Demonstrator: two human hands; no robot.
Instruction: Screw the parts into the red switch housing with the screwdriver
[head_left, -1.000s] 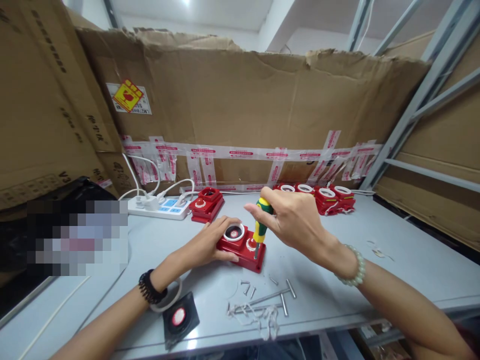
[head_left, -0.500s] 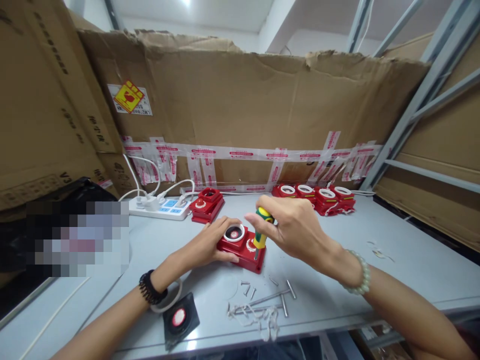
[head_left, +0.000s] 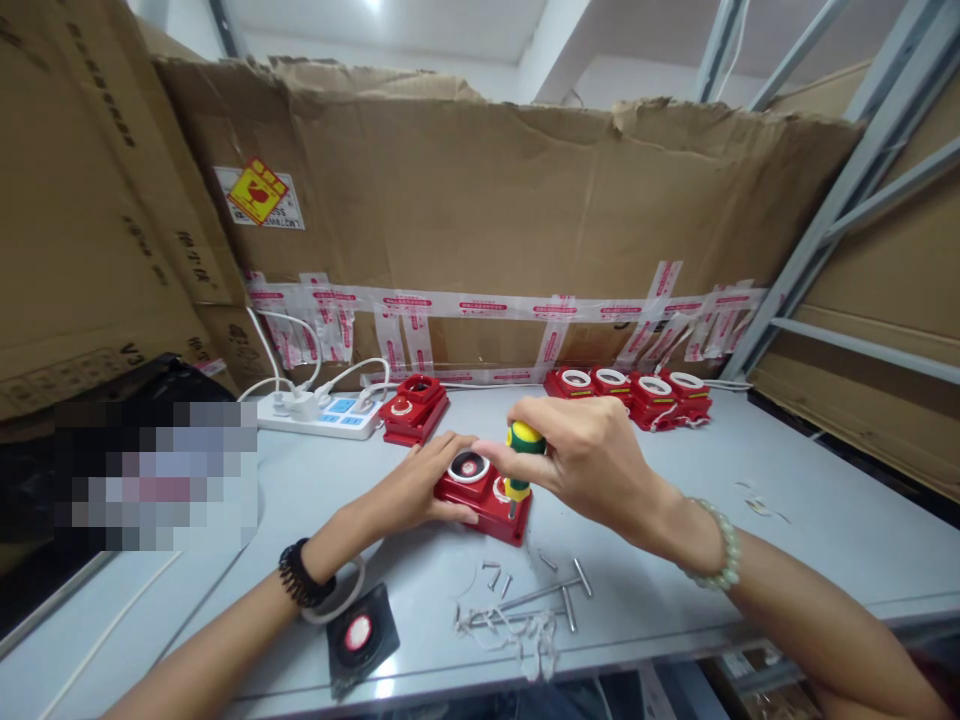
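Observation:
A red housing [head_left: 491,513] with a white ring around a black disc lies on the grey table [head_left: 645,620]. My left hand [head_left: 420,485] grips its left end, fingers over the top and thumb along the near side. In my right hand [head_left: 589,455] is an upright yellow and green screwdriver [head_left: 527,455], its tip on the right part of the housing. Nearer the table's front edge lie several loose screws [head_left: 493,578], two metal T-shaped tools [head_left: 566,590] with whitish strands around them, and a black square part [head_left: 361,635] with a round label.
Another red housing [head_left: 414,410] stands beside a white power strip [head_left: 319,415] with plugs and cables. Several red units [head_left: 652,400] sit at the back right. Large cardboard [head_left: 465,200] closes off the back; a metal rack [head_left: 832,220] rises at right.
My right hand's fingers and thumb have shifted slightly left around the screwdriver, and its handle has turned. My left hand and the red housing have stayed in place.

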